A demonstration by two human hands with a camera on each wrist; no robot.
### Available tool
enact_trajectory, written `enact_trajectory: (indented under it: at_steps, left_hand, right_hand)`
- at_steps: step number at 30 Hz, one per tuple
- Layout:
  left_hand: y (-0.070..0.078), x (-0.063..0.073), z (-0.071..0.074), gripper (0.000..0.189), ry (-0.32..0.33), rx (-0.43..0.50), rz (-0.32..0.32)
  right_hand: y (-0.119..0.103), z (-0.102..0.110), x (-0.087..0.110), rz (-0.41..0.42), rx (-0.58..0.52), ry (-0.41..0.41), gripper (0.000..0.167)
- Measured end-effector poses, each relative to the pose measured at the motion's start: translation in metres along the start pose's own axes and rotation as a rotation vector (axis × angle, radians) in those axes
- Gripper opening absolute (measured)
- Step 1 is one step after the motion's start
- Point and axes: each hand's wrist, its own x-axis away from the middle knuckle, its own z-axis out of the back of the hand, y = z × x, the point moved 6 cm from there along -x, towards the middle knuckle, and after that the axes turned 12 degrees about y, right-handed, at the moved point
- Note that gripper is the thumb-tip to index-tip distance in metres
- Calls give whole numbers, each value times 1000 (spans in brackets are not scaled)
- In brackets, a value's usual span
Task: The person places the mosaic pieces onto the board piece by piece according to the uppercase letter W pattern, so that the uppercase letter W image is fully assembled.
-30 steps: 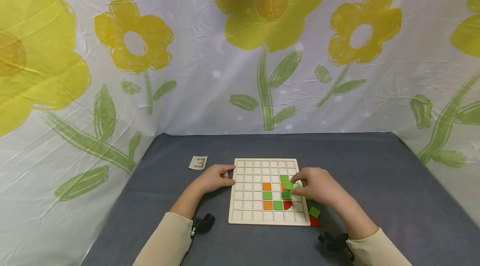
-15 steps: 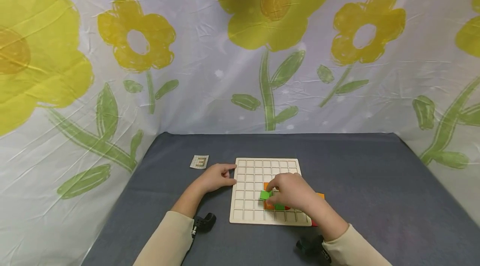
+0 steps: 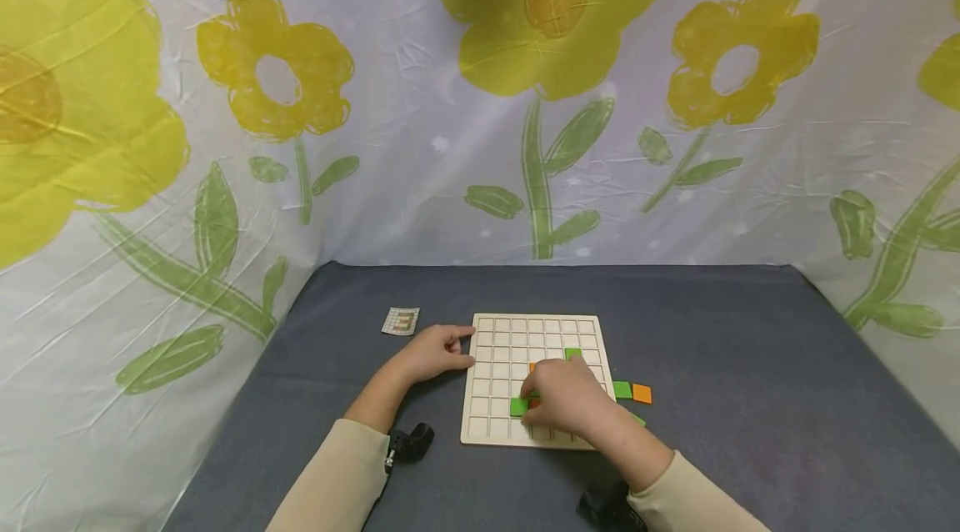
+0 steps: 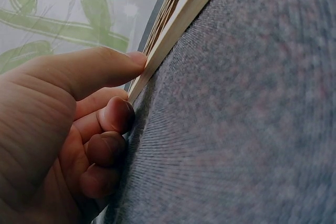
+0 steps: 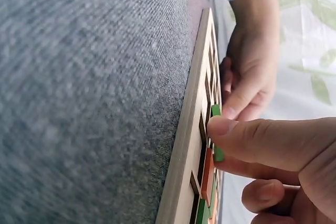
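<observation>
My right hand (image 3: 567, 400) reaches over the pale wooden grid board (image 3: 487, 430), pinching a small green square tile (image 3: 518, 407) between thumb and forefinger. In the right wrist view that green tile (image 5: 216, 110) is tilted on edge, just beside an orange tile (image 5: 208, 178) set in the grid. My left hand (image 3: 430, 354) touches the board's left edge with thumb and forefinger spread apart; its other fingers curl loosely in the left wrist view. Another green tile (image 3: 573, 353) lies in the grid farther back. The right hand hides most of the other tiles on the board.
Right of the board, a loose green tile (image 3: 622, 389) and an orange tile (image 3: 642, 393) lie on the dark grey cloth (image 3: 720, 399). A small patterned card (image 3: 401, 321) lies at the back left. A flowered curtain (image 3: 420, 182) hangs behind the table.
My right hand has carried the green tile leftward from the board's right side, then slightly toward the front and left. My left hand has stayed at the board's edge.
</observation>
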Motion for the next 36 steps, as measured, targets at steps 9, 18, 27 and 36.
enact_trajectory:
  at_steps: [9, 18, 27, 36]
  left_hand:
    - [-1, -1, 1, 60, 11, -22, -11]
    - [0, -1, 0, 60, 16, -5, -6]
    - [-1, -4, -3, 60, 14, -25, 8]
    - [-2, -1, -1, 61, 16, -24, 2]
  right_hand:
    - [-6, 1, 2, 50, 20, 45, 16]
    - [-6, 1, 0, 6, 70, 83, 16]
    - [-4, 6, 4, 17, 66, 72, 25]
    - [25, 20, 25, -25, -31, 93, 22]
